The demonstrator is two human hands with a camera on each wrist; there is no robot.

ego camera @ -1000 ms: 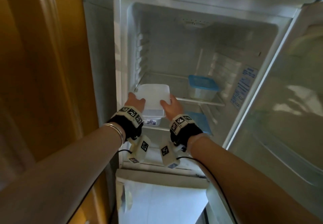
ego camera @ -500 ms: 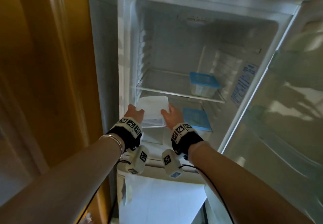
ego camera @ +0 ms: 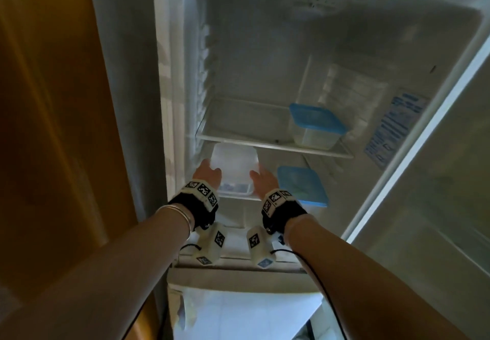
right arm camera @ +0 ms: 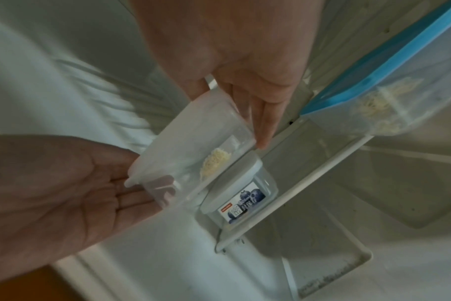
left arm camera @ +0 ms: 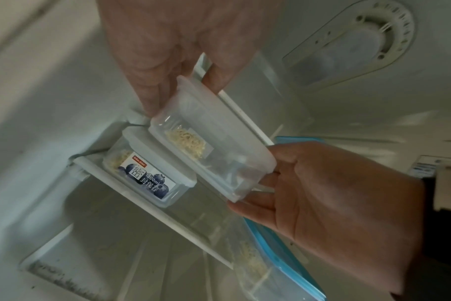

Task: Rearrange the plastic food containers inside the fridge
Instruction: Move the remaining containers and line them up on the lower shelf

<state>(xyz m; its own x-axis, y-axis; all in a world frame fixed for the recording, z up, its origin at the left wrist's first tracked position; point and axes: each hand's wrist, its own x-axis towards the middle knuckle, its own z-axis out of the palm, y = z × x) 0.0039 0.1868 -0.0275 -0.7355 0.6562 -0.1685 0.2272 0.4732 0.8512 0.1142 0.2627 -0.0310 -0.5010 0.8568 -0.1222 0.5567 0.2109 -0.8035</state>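
Both hands hold a clear container with a white lid (ego camera: 234,163) by its two ends, below the upper glass shelf (ego camera: 238,141). My left hand (ego camera: 209,174) pinches its left end and my right hand (ego camera: 261,179) its right end. In the left wrist view the container (left arm camera: 211,140) shows a yellowish crumb inside and hangs tilted over a second white-lidded container with a blueberry label (left arm camera: 147,177). That one stands at the lower shelf's left front. I cannot tell whether the two touch. The right wrist view shows the held container (right arm camera: 191,148) over the labelled one (right arm camera: 242,197).
A blue-lidded container (ego camera: 315,125) stands at the right of the upper shelf. Another blue-lidded container (ego camera: 302,184) sits on the lower shelf, right of my right hand. The fridge door (ego camera: 437,180) stands open at the right, a wooden panel (ego camera: 53,127) at the left.
The held container has come down from the front of the upper shelf into the space under it, over the labelled container. Both hands kept their grip.
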